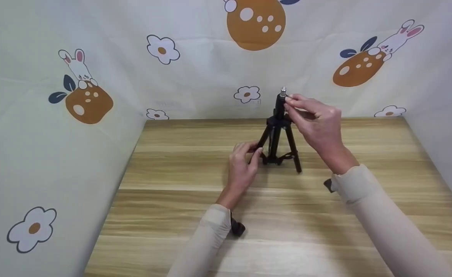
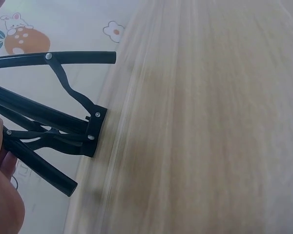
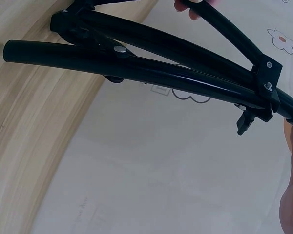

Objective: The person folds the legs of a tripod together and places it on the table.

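A small black tripod (image 1: 275,140) stands upright near the back of the table, its legs partly spread and a silver screw tip (image 1: 283,91) on top. My left hand (image 1: 243,163) grips its left leg between thumb and fingers. Up at the column, just below the silver tip, my right hand (image 1: 314,121) pinches the tripod with thumb and fingertips. In the left wrist view the leg braces and lower legs (image 2: 63,180) show, with part of my left hand at the edge. The right wrist view shows a leg (image 3: 136,70) and the hinge collar (image 3: 267,85) close up.
The wood-grain table (image 1: 164,215) reaches back to a pale cloth wall (image 1: 195,84) printed with rabbits, oranges and flowers. Cloth sides rise at left and right. A black strap piece (image 1: 237,227) hangs by the left cuff, another dark piece (image 1: 328,185) by the right.
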A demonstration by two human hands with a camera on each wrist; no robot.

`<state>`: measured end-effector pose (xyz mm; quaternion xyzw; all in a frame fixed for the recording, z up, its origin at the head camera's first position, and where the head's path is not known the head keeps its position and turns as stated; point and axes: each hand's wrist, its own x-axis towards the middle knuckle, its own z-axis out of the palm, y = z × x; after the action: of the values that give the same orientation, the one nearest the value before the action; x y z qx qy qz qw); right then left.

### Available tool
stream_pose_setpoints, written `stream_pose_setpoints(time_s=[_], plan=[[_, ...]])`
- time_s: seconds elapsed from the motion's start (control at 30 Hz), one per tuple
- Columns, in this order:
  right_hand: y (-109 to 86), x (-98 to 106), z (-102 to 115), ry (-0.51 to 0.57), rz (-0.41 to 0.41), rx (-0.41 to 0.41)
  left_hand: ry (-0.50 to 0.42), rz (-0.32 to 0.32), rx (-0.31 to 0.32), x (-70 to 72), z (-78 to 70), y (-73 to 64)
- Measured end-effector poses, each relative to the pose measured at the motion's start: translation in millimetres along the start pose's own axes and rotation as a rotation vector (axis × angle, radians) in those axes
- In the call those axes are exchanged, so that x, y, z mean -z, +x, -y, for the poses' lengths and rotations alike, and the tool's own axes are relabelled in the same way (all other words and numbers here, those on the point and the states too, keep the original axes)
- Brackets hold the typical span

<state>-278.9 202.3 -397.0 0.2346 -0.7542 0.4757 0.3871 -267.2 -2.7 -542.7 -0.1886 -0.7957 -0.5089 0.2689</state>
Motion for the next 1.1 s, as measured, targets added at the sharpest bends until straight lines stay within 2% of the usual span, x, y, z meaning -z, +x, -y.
stream_pose_setpoints(time_s=[0.63,1.1], plan=[[1.4,-1.4,1.4,0.014,-0.007,-0.013,-0.018,-0.031,-0.023,-3.4,0.6,0.9],[0.3,-0.5,1.2,0.003,0.012,-0.035,-0.057,-0.037,0.005,-8.0,0.2,-0.6]])
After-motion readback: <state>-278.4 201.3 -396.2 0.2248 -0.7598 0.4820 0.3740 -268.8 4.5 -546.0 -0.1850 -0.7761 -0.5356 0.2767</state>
